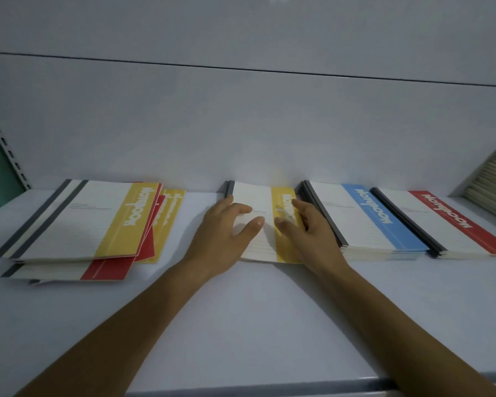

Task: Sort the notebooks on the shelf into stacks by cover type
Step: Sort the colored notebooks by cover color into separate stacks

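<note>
Head view: left hand and right hand, fingers spread, pressed flat on yellow stack, probably squaring it beside blue stack.

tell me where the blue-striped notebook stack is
In the head view, the blue-striped notebook stack lies on the shelf right of centre, between the middle yellow-striped stack and the red-striped stack.

The left hand and right hand rest on the yellow-band notebook, just beside the blue-band stack.

Colour-sorted stacks lie right of mixed pile.
</note>
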The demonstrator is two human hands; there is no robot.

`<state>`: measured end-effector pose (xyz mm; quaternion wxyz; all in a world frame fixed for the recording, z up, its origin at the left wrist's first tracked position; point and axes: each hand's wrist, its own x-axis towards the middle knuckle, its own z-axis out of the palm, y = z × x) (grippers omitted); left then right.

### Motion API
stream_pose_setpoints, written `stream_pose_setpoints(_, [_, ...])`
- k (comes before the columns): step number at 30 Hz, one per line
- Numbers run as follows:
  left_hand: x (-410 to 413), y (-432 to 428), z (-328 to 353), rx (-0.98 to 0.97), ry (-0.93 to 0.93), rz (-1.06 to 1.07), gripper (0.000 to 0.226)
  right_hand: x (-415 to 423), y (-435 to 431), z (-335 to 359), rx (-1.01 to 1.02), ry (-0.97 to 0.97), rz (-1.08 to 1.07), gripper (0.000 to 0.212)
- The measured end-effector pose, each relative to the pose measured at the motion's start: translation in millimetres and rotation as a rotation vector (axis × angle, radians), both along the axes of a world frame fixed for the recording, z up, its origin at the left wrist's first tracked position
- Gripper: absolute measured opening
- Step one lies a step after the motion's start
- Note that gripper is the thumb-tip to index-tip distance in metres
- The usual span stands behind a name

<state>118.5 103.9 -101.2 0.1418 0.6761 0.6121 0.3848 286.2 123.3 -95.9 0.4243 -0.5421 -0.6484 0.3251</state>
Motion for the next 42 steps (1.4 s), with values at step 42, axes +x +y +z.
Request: stream_pose_setpoints(42, [31, -148, 23, 0.074, 0.406, 0.201, 0.038, 38, -127, 7, 0.246, -0.318, 0.297, 0.046])
